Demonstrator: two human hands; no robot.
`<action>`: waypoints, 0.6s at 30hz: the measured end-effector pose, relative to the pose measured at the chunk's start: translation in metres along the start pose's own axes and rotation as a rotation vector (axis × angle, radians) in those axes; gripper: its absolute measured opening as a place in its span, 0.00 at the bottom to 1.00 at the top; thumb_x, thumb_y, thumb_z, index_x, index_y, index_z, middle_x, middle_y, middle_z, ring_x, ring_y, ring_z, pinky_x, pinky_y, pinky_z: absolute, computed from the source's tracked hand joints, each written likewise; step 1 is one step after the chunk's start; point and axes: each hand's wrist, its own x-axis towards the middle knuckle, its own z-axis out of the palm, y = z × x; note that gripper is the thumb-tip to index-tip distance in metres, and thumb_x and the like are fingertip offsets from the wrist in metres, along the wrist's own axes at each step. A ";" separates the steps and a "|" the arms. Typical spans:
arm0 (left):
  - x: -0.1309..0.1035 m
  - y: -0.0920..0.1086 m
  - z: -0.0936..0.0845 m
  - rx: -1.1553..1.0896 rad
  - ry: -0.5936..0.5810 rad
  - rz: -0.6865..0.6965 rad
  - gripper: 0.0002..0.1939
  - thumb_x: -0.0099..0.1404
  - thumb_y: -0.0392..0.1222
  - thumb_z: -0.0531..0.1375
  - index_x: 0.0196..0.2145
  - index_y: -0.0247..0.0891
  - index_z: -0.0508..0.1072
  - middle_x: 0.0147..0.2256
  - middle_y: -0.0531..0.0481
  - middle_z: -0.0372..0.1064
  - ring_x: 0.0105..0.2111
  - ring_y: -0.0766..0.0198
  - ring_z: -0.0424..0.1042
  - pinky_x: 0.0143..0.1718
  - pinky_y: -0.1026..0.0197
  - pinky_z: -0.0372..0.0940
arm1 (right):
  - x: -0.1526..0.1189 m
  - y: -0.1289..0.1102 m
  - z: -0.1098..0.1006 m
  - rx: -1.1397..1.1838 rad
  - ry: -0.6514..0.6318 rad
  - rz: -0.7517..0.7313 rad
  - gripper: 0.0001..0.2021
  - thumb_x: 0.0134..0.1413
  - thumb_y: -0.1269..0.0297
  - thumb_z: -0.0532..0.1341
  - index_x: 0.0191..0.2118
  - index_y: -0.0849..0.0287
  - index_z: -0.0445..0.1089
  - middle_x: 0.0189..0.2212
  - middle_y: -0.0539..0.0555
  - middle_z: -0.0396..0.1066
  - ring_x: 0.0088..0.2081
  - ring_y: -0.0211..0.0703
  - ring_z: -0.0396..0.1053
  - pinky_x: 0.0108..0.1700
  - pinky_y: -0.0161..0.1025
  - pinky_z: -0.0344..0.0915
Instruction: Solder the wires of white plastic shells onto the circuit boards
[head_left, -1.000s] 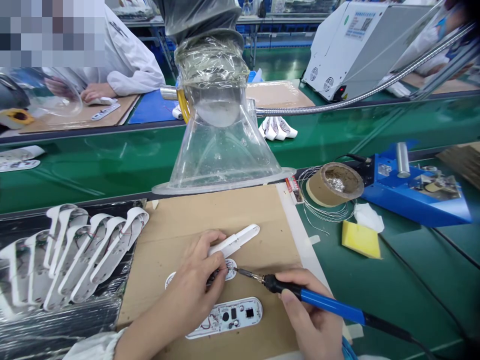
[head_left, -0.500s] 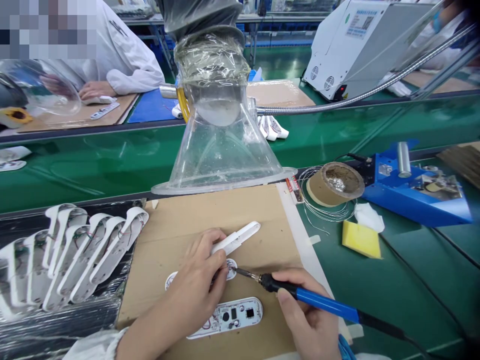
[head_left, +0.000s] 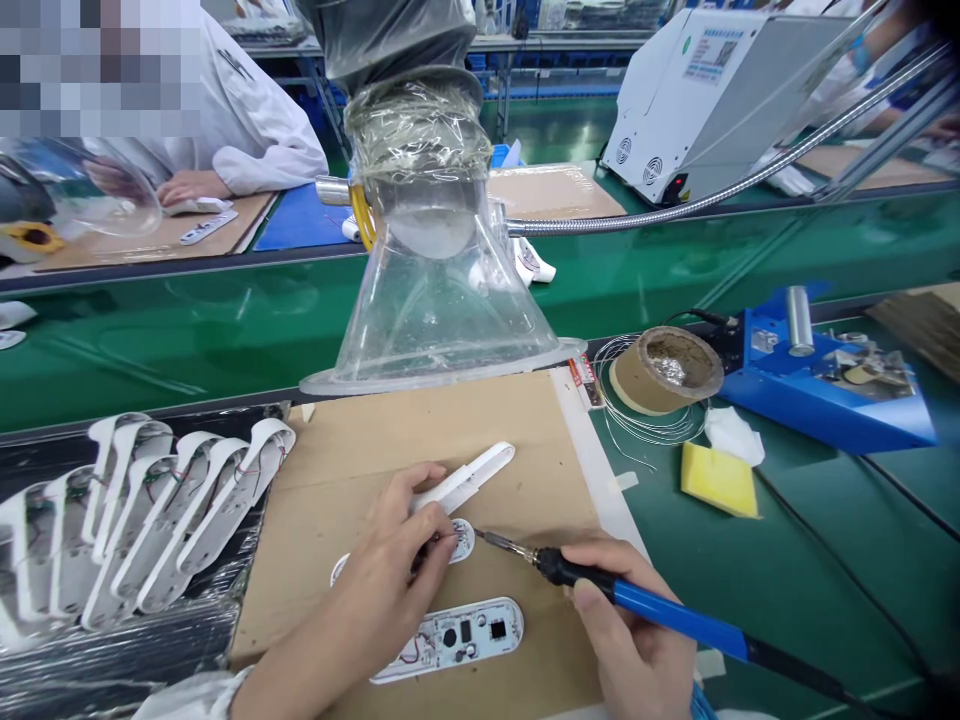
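My right hand [head_left: 637, 620] grips a blue-and-black soldering iron [head_left: 660, 610], its tip just right of the rounded end of a white circuit board [head_left: 463, 541] and apart from it. Over that board lies my left hand [head_left: 397, 560], thumb and fingers pinched together at its rounded end. What they pinch is too small to make out, and the board's middle is hidden. A white plastic housing [head_left: 472, 478] lies behind the left fingers, partly covered by them. Nearer me, a second white circuit board [head_left: 480, 632] with black chips and a red wire lies on the cardboard [head_left: 360, 425].
Several white housings with wires [head_left: 202, 510] lie at left. A clear fume hood [head_left: 442, 310] overhangs the cardboard's back edge. At right are a solder roll [head_left: 664, 370], a yellow sponge [head_left: 718, 482] and a blue stand [head_left: 832, 380]. A co-worker's hand [head_left: 193, 187] rests across the green belt [head_left: 247, 340].
The soldering iron's tip has lifted off the board's end and drawn back to the right with my right hand. My left hand stays pinched there. White parts on the belt have shifted left.
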 end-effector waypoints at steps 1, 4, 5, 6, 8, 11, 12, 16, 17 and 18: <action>-0.001 -0.001 -0.001 -0.018 0.001 -0.007 0.14 0.82 0.40 0.52 0.38 0.44 0.73 0.63 0.41 0.67 0.64 0.48 0.71 0.54 0.48 0.78 | 0.000 0.000 0.000 0.005 0.006 -0.003 0.15 0.63 0.45 0.72 0.39 0.52 0.84 0.36 0.57 0.84 0.30 0.45 0.78 0.24 0.33 0.71; -0.002 -0.002 -0.005 -0.055 -0.019 -0.001 0.13 0.82 0.40 0.54 0.39 0.45 0.75 0.64 0.42 0.66 0.65 0.50 0.71 0.55 0.50 0.78 | 0.000 0.003 -0.003 0.005 0.005 0.000 0.14 0.62 0.46 0.72 0.39 0.52 0.84 0.36 0.58 0.84 0.32 0.48 0.80 0.26 0.35 0.74; -0.002 -0.002 -0.006 -0.058 -0.029 0.008 0.12 0.81 0.40 0.54 0.39 0.45 0.75 0.65 0.43 0.66 0.64 0.51 0.71 0.56 0.50 0.78 | 0.000 0.004 -0.003 0.005 -0.002 0.006 0.15 0.62 0.46 0.72 0.39 0.52 0.84 0.36 0.58 0.84 0.31 0.47 0.79 0.25 0.35 0.74; -0.002 -0.002 -0.006 -0.055 -0.039 0.018 0.12 0.81 0.39 0.54 0.39 0.45 0.75 0.66 0.43 0.65 0.65 0.51 0.71 0.57 0.49 0.77 | -0.001 0.005 -0.004 0.003 -0.009 0.013 0.15 0.62 0.46 0.73 0.39 0.52 0.84 0.37 0.59 0.84 0.29 0.46 0.78 0.23 0.35 0.72; -0.001 -0.002 -0.007 -0.040 -0.047 0.043 0.12 0.80 0.37 0.55 0.39 0.45 0.75 0.67 0.44 0.64 0.66 0.50 0.70 0.58 0.48 0.77 | -0.002 0.006 -0.004 0.000 -0.026 0.020 0.15 0.62 0.46 0.73 0.39 0.53 0.84 0.37 0.59 0.84 0.27 0.45 0.76 0.21 0.34 0.70; 0.000 -0.001 -0.004 -0.009 -0.035 0.084 0.13 0.79 0.34 0.54 0.38 0.44 0.74 0.67 0.44 0.64 0.67 0.49 0.67 0.59 0.47 0.75 | -0.003 0.007 -0.004 -0.006 -0.041 -0.003 0.15 0.63 0.45 0.72 0.39 0.52 0.84 0.36 0.59 0.84 0.33 0.50 0.81 0.28 0.35 0.78; 0.001 -0.001 -0.003 0.001 -0.026 0.096 0.13 0.79 0.34 0.53 0.38 0.44 0.74 0.67 0.43 0.64 0.67 0.49 0.67 0.59 0.46 0.75 | -0.003 0.006 -0.003 -0.013 -0.045 -0.020 0.15 0.63 0.46 0.72 0.39 0.52 0.84 0.36 0.59 0.84 0.36 0.51 0.82 0.32 0.37 0.81; 0.001 -0.001 0.000 0.036 0.011 0.135 0.12 0.79 0.33 0.54 0.37 0.43 0.72 0.65 0.42 0.64 0.67 0.48 0.67 0.60 0.46 0.74 | -0.003 0.007 -0.002 -0.044 -0.055 -0.096 0.13 0.65 0.48 0.71 0.39 0.52 0.85 0.37 0.59 0.84 0.37 0.51 0.82 0.40 0.41 0.84; 0.002 -0.001 0.001 0.044 0.015 0.143 0.12 0.80 0.33 0.54 0.38 0.43 0.71 0.65 0.42 0.64 0.67 0.48 0.66 0.60 0.46 0.74 | -0.002 0.007 -0.002 -0.044 -0.057 -0.113 0.13 0.66 0.48 0.71 0.39 0.52 0.85 0.38 0.58 0.84 0.37 0.51 0.82 0.40 0.41 0.83; 0.002 -0.001 0.001 0.051 0.017 0.152 0.12 0.80 0.33 0.54 0.38 0.43 0.71 0.65 0.42 0.64 0.66 0.49 0.67 0.60 0.45 0.74 | -0.002 0.008 -0.002 -0.043 -0.061 -0.129 0.13 0.66 0.49 0.71 0.40 0.52 0.85 0.38 0.58 0.84 0.37 0.51 0.82 0.40 0.41 0.83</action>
